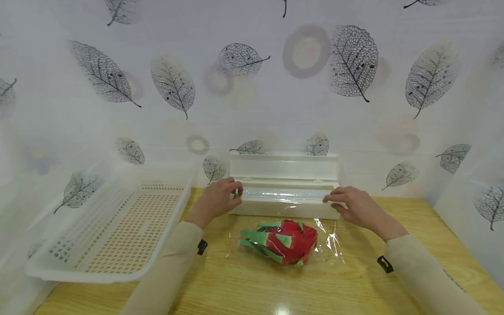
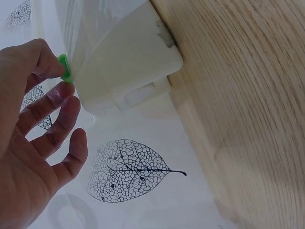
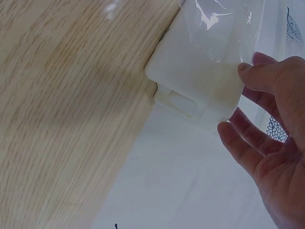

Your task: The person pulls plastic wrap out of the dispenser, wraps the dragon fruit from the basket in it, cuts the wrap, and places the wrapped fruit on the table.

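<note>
A white cling film box [image 1: 283, 209] stands with its lid [image 1: 283, 167] raised, and a roll of cling film [image 1: 283, 193] lies inside. At its left end my left hand [image 1: 218, 197] pinches a small green slide cutter [image 2: 66, 69] between thumb and forefinger. My right hand [image 1: 356, 205] grips the right end, thumb on the front edge and fingertips at the end wall [image 3: 209, 90]. Clear film runs from the box over the front edge and spreads on the table. On that film lies a red dragon fruit [image 1: 291, 243] with green scales, its tips pointing left.
A white perforated plastic basket [image 1: 157, 258] stands to the left, close beside my left forearm. Behind the box hangs a leaf-patterned white sheet [image 1: 260, 109]. Wood-grain table surface [image 1: 244, 288] extends in front of the fruit.
</note>
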`<action>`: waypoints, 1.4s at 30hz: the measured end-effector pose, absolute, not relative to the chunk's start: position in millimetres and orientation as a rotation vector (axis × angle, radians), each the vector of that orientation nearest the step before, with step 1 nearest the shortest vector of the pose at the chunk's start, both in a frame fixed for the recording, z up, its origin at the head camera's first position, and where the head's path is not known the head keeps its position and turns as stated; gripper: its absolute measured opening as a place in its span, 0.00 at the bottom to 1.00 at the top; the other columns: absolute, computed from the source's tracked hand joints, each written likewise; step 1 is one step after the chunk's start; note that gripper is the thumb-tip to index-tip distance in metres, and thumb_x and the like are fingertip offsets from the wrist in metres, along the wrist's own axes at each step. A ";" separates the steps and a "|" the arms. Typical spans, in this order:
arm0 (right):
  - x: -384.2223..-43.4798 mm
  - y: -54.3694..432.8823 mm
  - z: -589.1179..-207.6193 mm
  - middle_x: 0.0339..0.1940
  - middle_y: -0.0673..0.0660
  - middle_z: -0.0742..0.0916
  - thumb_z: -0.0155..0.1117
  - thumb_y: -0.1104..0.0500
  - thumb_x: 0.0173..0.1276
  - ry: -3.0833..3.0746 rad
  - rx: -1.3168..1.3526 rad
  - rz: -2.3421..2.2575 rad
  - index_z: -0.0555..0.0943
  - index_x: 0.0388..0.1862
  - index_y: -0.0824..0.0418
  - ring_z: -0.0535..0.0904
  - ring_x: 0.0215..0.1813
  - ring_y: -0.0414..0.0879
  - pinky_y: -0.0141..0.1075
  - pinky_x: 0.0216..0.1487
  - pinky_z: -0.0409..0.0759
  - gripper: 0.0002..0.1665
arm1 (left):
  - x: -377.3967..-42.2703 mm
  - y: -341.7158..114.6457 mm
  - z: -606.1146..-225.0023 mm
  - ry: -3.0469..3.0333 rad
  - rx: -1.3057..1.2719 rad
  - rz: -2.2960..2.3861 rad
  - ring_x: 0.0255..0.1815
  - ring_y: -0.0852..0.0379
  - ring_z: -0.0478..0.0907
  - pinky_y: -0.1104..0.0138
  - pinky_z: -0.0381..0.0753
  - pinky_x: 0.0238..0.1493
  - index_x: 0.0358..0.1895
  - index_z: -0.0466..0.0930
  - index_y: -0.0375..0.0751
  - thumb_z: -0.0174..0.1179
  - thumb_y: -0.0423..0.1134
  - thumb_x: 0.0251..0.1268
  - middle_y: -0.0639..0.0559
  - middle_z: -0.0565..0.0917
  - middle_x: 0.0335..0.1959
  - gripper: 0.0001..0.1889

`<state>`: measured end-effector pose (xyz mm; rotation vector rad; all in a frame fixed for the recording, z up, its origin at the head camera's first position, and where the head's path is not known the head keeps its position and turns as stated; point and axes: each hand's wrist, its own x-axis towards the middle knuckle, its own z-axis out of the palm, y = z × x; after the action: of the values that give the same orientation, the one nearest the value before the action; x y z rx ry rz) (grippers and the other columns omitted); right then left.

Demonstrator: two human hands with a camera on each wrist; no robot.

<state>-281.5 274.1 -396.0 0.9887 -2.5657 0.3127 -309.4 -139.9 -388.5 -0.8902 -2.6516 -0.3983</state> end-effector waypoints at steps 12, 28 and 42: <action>-280.7 273.1 -394.4 0.45 0.57 0.91 0.73 0.68 0.61 -2.562 0.996 0.310 0.89 0.47 0.55 0.87 0.49 0.61 0.55 0.44 0.86 0.17 | -304.2 -136.6 -385.6 -2.666 -0.813 -0.287 0.25 0.59 0.74 0.68 0.76 0.26 0.36 0.82 0.47 0.64 0.36 0.60 0.52 0.83 0.31 0.03; -280.5 273.6 -395.3 0.46 0.57 0.90 0.73 0.68 0.61 -2.590 0.974 0.308 0.89 0.48 0.53 0.87 0.50 0.61 0.55 0.43 0.86 0.17 | -300.2 -134.9 -388.2 -2.623 -0.733 -0.103 0.22 0.59 0.70 0.67 0.71 0.22 0.36 0.82 0.49 0.65 0.38 0.62 0.55 0.78 0.27 0.02; -281.1 273.7 -395.9 0.46 0.58 0.90 0.73 0.68 0.61 -2.580 0.980 0.302 0.89 0.47 0.54 0.86 0.50 0.62 0.55 0.42 0.86 0.16 | -297.9 -138.1 -386.9 -2.657 -0.692 -0.134 0.23 0.59 0.70 0.67 0.72 0.22 0.36 0.83 0.46 0.64 0.39 0.63 0.55 0.79 0.28 0.02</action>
<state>-281.1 273.7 -395.9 0.9795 -2.5802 0.3020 -297.9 -138.1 -386.9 -0.6920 -2.6570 -0.1345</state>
